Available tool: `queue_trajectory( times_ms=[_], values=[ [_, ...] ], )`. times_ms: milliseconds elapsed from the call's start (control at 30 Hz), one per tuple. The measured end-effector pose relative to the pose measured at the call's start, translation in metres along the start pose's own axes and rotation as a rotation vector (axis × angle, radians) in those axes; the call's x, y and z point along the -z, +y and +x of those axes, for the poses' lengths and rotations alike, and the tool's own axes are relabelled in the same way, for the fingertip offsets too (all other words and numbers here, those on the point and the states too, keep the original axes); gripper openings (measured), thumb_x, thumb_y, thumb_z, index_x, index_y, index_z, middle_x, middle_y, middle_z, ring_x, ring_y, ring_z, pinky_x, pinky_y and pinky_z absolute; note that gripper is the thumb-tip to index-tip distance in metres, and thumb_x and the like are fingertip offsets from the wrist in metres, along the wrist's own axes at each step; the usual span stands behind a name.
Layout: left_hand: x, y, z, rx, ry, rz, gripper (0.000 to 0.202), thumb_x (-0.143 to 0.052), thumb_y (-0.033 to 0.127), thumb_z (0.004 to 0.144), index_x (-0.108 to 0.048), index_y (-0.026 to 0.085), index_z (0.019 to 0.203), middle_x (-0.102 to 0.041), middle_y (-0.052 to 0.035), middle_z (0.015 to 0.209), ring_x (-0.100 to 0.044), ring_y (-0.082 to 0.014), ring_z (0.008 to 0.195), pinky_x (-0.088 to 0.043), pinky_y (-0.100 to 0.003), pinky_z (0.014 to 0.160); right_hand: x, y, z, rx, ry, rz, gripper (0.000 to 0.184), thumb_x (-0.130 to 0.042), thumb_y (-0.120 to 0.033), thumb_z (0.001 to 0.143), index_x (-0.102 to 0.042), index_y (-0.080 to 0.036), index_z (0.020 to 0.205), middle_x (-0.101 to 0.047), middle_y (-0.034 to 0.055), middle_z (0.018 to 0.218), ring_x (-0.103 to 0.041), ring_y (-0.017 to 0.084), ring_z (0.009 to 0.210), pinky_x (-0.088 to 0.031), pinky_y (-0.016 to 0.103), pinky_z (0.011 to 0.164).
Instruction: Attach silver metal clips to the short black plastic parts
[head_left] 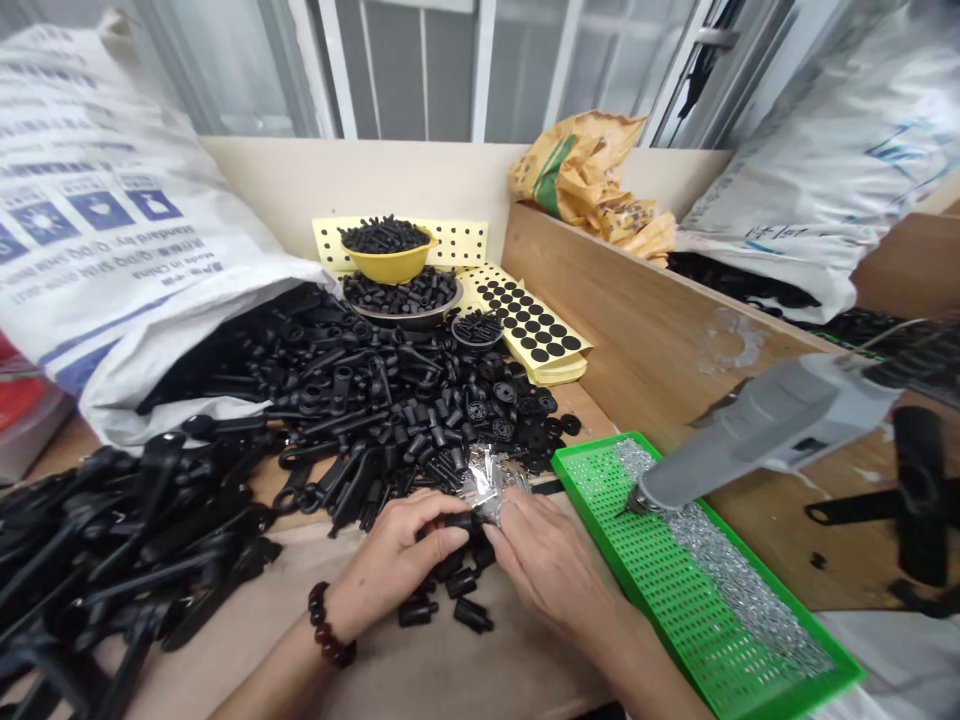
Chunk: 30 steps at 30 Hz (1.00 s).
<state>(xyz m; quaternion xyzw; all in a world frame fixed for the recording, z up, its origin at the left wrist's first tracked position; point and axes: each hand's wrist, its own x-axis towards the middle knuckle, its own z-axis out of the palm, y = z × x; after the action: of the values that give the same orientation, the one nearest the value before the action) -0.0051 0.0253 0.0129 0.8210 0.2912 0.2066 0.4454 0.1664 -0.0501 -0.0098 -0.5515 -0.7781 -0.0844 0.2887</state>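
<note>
We hold a small black plastic cylinder [459,521] between both hands, low in the middle of the view and just above the wooden surface [480,670]. Our left hand [397,565] pinches it between thumb and fingers, while the fingertips of our right hand [551,570] press against it from the other side, so the two hands meet around the part. A dark red bead bracelet [330,625] sits on our left wrist. Under the hands lie several loose black plastic sleeves [450,600], and just beyond our fingers is a small heap of shiny silver metal pieces [489,478]. Behind that spreads a big pile of mixed black plastic parts [390,400], running left into long black plastic handles [112,560]. To our right, near the right hand, a green perforated plastic tray [600,500] carries a band of small silver screws [720,570], and the tip of a grey electric screwdriver [765,425] touches that tray. Farther back a yellow plastic bowl [390,268] of black pieces rests on a metal bowl [420,318], beside yellow sheets of round black pads [532,325]. A white woven sack [97,230] lies open at the left, and a crumpled brown paper bag [585,180] sits at the back.
</note>
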Motion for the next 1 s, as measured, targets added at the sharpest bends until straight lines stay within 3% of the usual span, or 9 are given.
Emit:
queue_trajectory(
  times_ms=[233,433,733,800,867,1000],
  values=[
    [-0.002,0.000,-0.003,-0.024,0.002,-0.040,0.017,-0.051,0.024,0.085,-0.065,0.019,0.094,-0.066,-0.0021,0.091,-0.060,-0.0160,0.085,-0.043,-0.025,0.078,-0.003,-0.004,-0.006,0.000,-0.072,-0.007,0.024,-0.030,-0.013,0.088,-0.047,-0.019,0.072,-0.052,0.0045,0.069,-0.049,0.019,0.065,-0.040,0.032,0.066],
    [-0.006,0.000,-0.008,-0.049,0.028,-0.026,0.017,-0.050,0.025,0.086,-0.064,0.020,0.095,-0.066,-0.0036,0.090,-0.059,-0.0174,0.085,-0.044,-0.028,0.078,-0.005,-0.009,-0.007,-0.092,-0.123,0.282,0.026,-0.025,-0.016,0.091,-0.045,-0.019,0.073,-0.053,0.0034,0.070,-0.049,0.017,0.066,-0.039,0.029,0.064],
    [-0.014,0.002,-0.016,-0.268,0.130,0.158,0.018,-0.044,0.016,0.089,-0.059,0.017,0.099,-0.063,-0.0071,0.088,-0.053,-0.0191,0.084,-0.043,-0.032,0.076,-0.020,-0.024,-0.012,-0.698,-0.214,1.155,0.032,-0.029,-0.040,0.088,-0.039,-0.019,0.066,-0.036,-0.0047,0.052,-0.035,0.009,0.047,-0.028,0.021,0.044],
    [-0.014,0.003,-0.017,-0.298,0.141,0.180,0.018,-0.044,0.015,0.089,-0.059,0.017,0.099,-0.063,-0.0081,0.089,-0.053,-0.0196,0.084,-0.043,-0.033,0.076,-0.023,-0.026,-0.013,-0.771,-0.239,1.259,0.032,-0.029,-0.042,0.087,-0.039,-0.019,0.067,-0.035,-0.0053,0.051,-0.033,0.009,0.044,-0.025,0.020,0.041],
    [-0.014,0.003,-0.018,-0.269,0.115,0.166,0.019,-0.044,0.017,0.089,-0.060,0.017,0.098,-0.064,-0.0075,0.088,-0.054,-0.0193,0.083,-0.043,-0.032,0.076,-0.022,-0.026,-0.014,-0.709,-0.210,1.166,0.031,-0.028,-0.040,0.089,-0.038,-0.020,0.067,-0.037,-0.0045,0.052,-0.036,0.009,0.046,-0.027,0.020,0.042],
    [-0.011,0.004,-0.020,-0.075,0.080,0.035,0.018,-0.047,0.023,0.087,-0.064,0.019,0.092,-0.066,-0.0042,0.087,-0.057,-0.0180,0.082,-0.044,-0.029,0.076,-0.015,-0.023,-0.012,-0.295,-0.070,0.634,0.025,-0.026,-0.022,0.090,-0.040,-0.020,0.069,-0.047,-0.0006,0.061,-0.044,0.013,0.055,-0.034,0.024,0.053]
  ],
)
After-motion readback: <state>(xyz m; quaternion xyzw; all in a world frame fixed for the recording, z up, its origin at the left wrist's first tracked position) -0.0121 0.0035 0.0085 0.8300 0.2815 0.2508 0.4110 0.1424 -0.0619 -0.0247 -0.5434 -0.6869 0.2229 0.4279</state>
